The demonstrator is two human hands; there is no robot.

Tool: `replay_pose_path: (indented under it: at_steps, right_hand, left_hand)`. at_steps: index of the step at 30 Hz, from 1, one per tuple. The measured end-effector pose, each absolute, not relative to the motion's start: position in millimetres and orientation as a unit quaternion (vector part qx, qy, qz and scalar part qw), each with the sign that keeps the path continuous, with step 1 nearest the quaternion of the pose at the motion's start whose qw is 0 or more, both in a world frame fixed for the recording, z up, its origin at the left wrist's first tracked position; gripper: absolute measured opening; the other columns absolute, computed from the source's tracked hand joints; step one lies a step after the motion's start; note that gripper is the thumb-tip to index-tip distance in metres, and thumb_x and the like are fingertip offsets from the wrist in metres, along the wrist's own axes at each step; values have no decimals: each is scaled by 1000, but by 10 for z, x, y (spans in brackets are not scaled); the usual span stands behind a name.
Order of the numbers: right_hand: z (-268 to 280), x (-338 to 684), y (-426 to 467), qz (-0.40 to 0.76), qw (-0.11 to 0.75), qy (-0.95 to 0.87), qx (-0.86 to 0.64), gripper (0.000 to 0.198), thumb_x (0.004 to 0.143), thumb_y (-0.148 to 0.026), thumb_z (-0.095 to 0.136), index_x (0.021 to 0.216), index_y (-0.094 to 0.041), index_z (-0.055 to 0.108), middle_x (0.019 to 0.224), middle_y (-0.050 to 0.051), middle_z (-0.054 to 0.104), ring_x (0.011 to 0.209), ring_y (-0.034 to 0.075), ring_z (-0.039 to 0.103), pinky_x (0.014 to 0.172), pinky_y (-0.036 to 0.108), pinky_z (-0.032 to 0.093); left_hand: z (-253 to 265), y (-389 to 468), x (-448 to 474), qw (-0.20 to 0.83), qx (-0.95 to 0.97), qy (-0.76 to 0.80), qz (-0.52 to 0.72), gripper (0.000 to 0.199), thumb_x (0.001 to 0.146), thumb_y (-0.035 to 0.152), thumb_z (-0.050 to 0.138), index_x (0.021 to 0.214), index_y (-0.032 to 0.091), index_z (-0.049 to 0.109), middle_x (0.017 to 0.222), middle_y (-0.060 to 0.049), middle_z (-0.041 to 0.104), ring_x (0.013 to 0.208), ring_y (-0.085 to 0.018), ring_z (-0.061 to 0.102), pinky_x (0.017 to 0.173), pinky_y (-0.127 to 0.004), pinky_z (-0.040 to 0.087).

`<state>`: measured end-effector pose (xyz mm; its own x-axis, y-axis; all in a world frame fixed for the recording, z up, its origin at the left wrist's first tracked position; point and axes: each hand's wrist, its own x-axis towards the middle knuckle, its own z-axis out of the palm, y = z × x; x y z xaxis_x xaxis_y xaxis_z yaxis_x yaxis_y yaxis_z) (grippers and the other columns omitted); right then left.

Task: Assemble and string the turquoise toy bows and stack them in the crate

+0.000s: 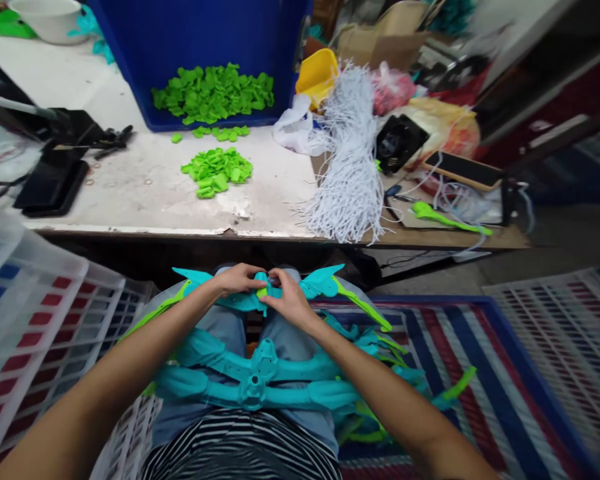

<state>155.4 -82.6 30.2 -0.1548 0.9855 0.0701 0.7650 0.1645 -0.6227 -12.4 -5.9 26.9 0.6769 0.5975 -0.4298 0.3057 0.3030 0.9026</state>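
A turquoise plastic toy bow [323,281] with lime-green limb tips lies across my knees. My left hand [241,279] is closed on its middle section from the left, fingers at the central grip. From the other side my right hand [289,298] pinches the same middle part with thumb and fingers. Between the hands a small lime-green plastic piece [263,292] sits against the grip; the fingers partly hide it, and I cannot tell whether it is fixed there. Closer to my body, two more turquoise bows [254,383] rest on my lap.
On the white table [130,200] is a pile of green pieces [217,172]. Behind it a blue bin [205,40] holds more. A bundle of white strings [347,160] hangs to the table edge. Plastic crates [45,293] stand left; more bows lie right over a striped sheet [460,373].
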Motion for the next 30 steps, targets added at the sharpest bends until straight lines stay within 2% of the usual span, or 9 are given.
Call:
replay_pose_path:
  at_steps: [2,5,8,11,14,17,21,26,30]
  right_hand:
    - [337,1543,-748,282,173,-698,-636,63,68,-30,77,125,-22,53,102,6,67,91,23,65,76,35,53]
    - [387,1502,-706,288,120,-701,-641,66,66,-31,79,126,-22,53,98,5,69,89,24,66,75,36,53]
    - [453,1517,-779,231,193,-732,-611,52,66,-29,79,114,-22,62,100,5,70,92,23,65,81,35,52]
    - [623,1809,-857,154,291,-705,-628,17,82,-30,62,95,-21,68,96,5,71,93,21,64,84,32,51]
    - [881,2418,-824,45,377,-577,-723,30,91,-31,41,99,-16,65,96,11,70,88,23,64,80,35,51]
    - [1087,3030,-673,-31,401,-423,-812,31,84,-38,48,88,-14,68,80,10,71,76,23,64,74,35,50]
    - [1189,3372,-416,-19,320,-422,-848,26,75,-39,60,75,-16,71,75,10,71,75,25,65,73,34,49]
    - [1214,3484,-330,35,263,-473,-840,22,64,-24,68,83,-14,74,72,7,71,74,24,66,73,34,48]
    - [1215,3741,-658,88,296,-478,-822,26,63,-28,65,82,-15,74,66,5,69,65,21,63,63,31,48]
  left_hand:
    - [288,-80,-108,692,587,407,107,47,62,41,70,99,12,68,62,3,51,57,-9,40,51,-20,31]
    - [328,-121,-83,662,602,429,126,42,62,36,67,96,11,70,60,3,52,55,-10,41,50,-20,31]
    - [376,-154,-82,650,616,421,144,45,63,37,67,99,10,69,69,0,60,59,-11,45,52,-21,34]
    - [429,-159,-97,635,621,445,117,55,64,41,67,109,10,67,76,-2,64,61,-13,48,53,-21,36]
    - [474,-148,-101,622,626,461,98,63,64,42,68,117,10,63,80,-2,65,63,-14,50,52,-21,36]
    - [489,-145,-94,619,628,461,96,65,64,43,67,119,10,61,82,-3,66,67,-15,53,53,-21,37]
    - [468,-166,-108,629,624,458,72,72,62,48,67,123,10,59,88,-5,66,72,-17,55,56,-22,40]
    - [466,-195,-143,624,635,450,61,79,61,54,67,127,10,56,88,-5,68,71,-17,58,58,-23,41]
    - [483,-160,-145,586,665,458,71,69,62,52,67,119,13,62,103,-7,70,93,-26,62,74,-28,49]
